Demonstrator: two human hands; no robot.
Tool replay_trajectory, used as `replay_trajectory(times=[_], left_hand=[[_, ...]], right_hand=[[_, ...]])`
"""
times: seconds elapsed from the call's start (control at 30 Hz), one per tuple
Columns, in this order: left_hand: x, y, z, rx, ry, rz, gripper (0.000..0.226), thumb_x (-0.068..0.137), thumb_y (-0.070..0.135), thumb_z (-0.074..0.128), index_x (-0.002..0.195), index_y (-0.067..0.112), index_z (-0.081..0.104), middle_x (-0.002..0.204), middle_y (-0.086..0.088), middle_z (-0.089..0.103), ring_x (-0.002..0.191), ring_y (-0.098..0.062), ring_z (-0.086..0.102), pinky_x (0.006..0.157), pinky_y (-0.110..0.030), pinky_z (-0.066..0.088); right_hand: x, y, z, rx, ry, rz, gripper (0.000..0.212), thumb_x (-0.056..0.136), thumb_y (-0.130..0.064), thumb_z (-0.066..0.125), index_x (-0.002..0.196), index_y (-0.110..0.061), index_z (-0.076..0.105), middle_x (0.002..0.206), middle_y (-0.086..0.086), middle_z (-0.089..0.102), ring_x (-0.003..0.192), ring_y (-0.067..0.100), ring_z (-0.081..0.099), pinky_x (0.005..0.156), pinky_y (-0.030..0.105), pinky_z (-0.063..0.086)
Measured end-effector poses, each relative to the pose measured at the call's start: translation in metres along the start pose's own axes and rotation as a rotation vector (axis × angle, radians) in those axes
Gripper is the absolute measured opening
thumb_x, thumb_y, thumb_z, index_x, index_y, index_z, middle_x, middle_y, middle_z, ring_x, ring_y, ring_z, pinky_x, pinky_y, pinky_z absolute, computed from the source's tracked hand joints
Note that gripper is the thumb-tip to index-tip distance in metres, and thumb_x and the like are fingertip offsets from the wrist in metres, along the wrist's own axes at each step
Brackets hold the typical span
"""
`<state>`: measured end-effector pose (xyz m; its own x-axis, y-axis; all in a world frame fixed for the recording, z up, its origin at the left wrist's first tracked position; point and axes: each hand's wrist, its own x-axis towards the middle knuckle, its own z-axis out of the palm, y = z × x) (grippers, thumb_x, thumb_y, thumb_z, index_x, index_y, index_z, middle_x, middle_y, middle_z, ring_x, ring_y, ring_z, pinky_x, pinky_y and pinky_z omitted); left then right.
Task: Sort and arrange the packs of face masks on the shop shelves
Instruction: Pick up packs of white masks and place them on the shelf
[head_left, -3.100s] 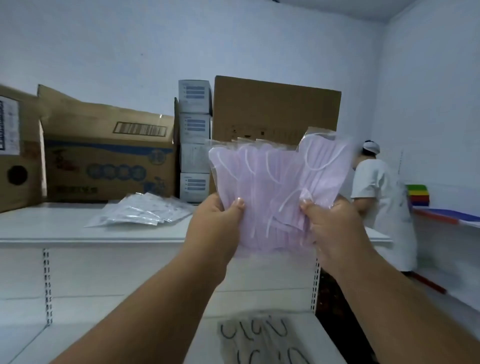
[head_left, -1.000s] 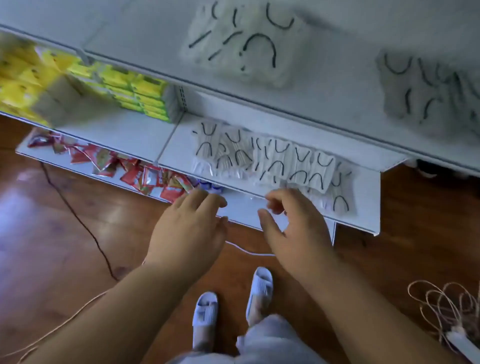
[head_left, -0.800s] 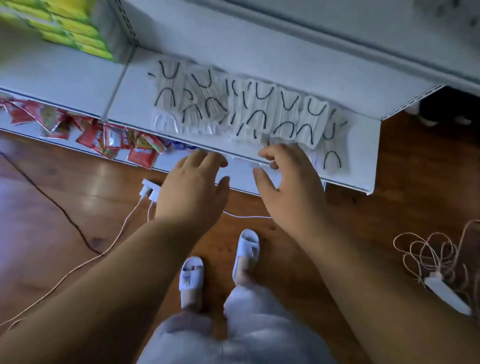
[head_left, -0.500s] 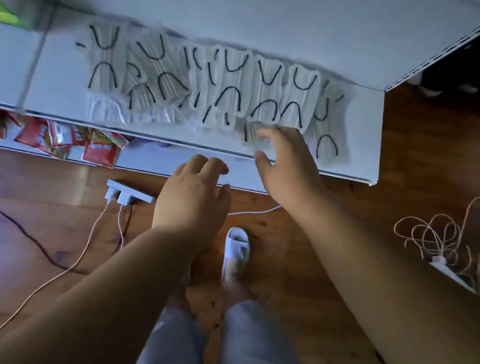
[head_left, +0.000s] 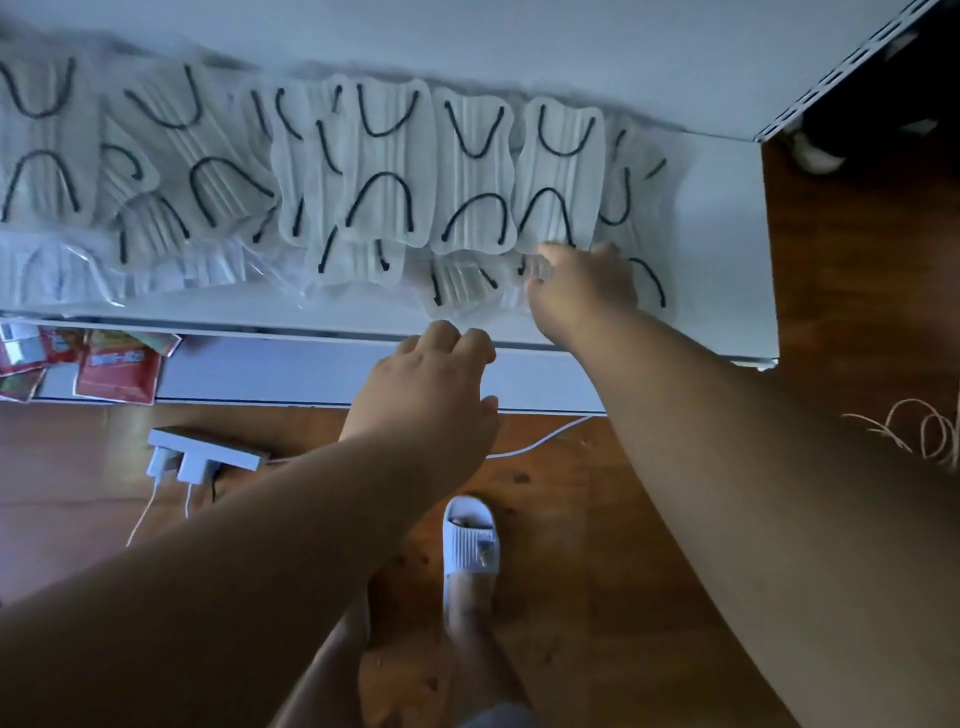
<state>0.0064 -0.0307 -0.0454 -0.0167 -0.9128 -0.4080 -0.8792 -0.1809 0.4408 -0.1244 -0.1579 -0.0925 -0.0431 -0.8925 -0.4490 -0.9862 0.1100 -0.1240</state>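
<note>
Right hand (head_left: 584, 291) pinches a mask pack (head_left: 467, 288) at the shelf (head_left: 727, 249) front edge; 0.5 s ago it only hovered there. Left hand (head_left: 431, 384) loosely curled, holding nothing, below that edge.

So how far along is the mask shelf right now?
Partly done: several mask packs already lie side by side along the shelf. In hand: the right hand touches the front packs near the shelf's edge; the left hand hovers below, holding nothing. Left: the overlapping, skewed packs further left need straightening.
</note>
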Motion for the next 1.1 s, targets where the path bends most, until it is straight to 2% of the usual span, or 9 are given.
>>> replay_trajectory(times=[0.13,0.2,0.3,0.4,0.57,0.73,0.8,0.93,1.1], left_hand=[[0.015,0.005,0.002,-0.135,0.011,-0.099,0.035,0.095,0.036,0.057,0.129,0.028,0.051,0.131,0.003,0.05,0.121,-0.022,0.051,0.094,-0.036,0.044],[0.022,0.008,-0.001,-0.289,0.012,-0.208,0.029,0.094,0.039,0.059,0.121,0.029,0.056,0.123,0.006,0.055,0.106,-0.017,0.059,0.084,-0.032,0.046],[0.038,0.01,-0.006,-1.02,-0.081,-0.54,0.025,0.096,0.043,0.061,0.102,0.018,0.061,0.109,-0.003,0.066,0.102,-0.024,0.068,0.087,-0.038,0.055],[0.052,0.005,-0.01,-1.72,-0.17,-0.728,0.047,0.094,0.046,0.063,0.115,0.005,0.057,0.116,-0.019,0.066,0.099,-0.034,0.071,0.081,-0.043,0.059],[0.054,-0.002,-0.011,-1.474,-0.135,-0.674,0.024,0.088,0.004,0.07,0.111,0.006,0.065,0.093,-0.014,0.067,0.065,-0.023,0.062,0.047,-0.022,0.049],[0.04,-0.02,-0.022,-1.254,-0.282,-0.451,0.041,0.075,0.007,0.072,0.114,0.019,0.068,0.11,-0.011,0.071,0.093,-0.027,0.067,0.066,-0.033,0.056],[0.034,-0.029,-0.028,-1.312,-0.221,-0.443,0.029,0.08,0.002,0.067,0.105,0.015,0.067,0.107,-0.014,0.07,0.096,-0.03,0.065,0.079,-0.04,0.055],[0.033,-0.058,-0.027,-1.317,0.035,-0.601,0.015,0.082,0.003,0.067,0.084,0.018,0.064,0.105,-0.015,0.067,0.096,-0.032,0.068,0.075,-0.042,0.062],[0.031,-0.079,-0.025,-1.11,0.197,-0.708,0.02,0.087,0.008,0.06,0.096,0.025,0.057,0.104,-0.01,0.062,0.086,-0.03,0.067,0.076,-0.044,0.059]], right_hand=[[-0.008,0.01,0.0,0.188,0.27,-0.052,0.018,0.096,-0.021,0.048,0.085,-0.012,0.058,0.112,0.015,0.051,0.1,0.033,0.051,0.075,0.029,0.034],[-0.017,0.017,-0.001,0.572,0.339,0.004,0.018,0.094,-0.019,0.052,0.088,-0.012,0.067,0.106,0.01,0.062,0.094,0.029,0.06,0.075,0.027,0.042],[-0.047,0.017,-0.007,1.078,0.347,0.21,0.016,0.093,-0.026,0.061,0.097,-0.019,0.074,0.078,-0.006,0.074,0.081,0.015,0.073,0.072,0.033,0.055],[-0.085,0.011,-0.005,1.297,0.274,0.235,0.012,0.09,-0.022,0.067,0.083,-0.017,0.075,0.066,-0.004,0.072,0.071,0.018,0.073,0.075,0.04,0.059],[-0.12,0.005,0.003,1.293,0.222,0.139,0.024,0.089,-0.019,0.063,0.065,-0.018,0.067,0.06,-0.001,0.067,0.059,0.019,0.065,0.068,0.042,0.054],[-0.097,0.002,0.006,1.36,0.131,0.182,0.021,0.085,-0.032,0.056,0.068,-0.023,0.046,0.069,0.003,0.051,0.065,0.019,0.047,0.062,0.036,0.039],[-0.08,-0.007,0.006,1.397,0.04,0.174,0.015,0.088,-0.03,0.055,0.073,-0.026,0.052,0.079,0.005,0.057,0.069,0.021,0.054,0.062,0.034,0.044],[-0.048,-0.031,0.014,0.975,-0.044,-0.06,0.025,0.098,-0.022,0.05,0.115,-0.036,0.062,0.124,0.001,0.055,0.105,0.022,0.061,0.087,0.038,0.052],[-0.017,-0.059,0.02,-0.059,-0.111,-0.323,0.061,0.099,-0.024,0.041,0.153,-0.042,0.021,0.165,0.011,0.0,0.151,0.037,-0.002,0.118,0.052,0.014]])
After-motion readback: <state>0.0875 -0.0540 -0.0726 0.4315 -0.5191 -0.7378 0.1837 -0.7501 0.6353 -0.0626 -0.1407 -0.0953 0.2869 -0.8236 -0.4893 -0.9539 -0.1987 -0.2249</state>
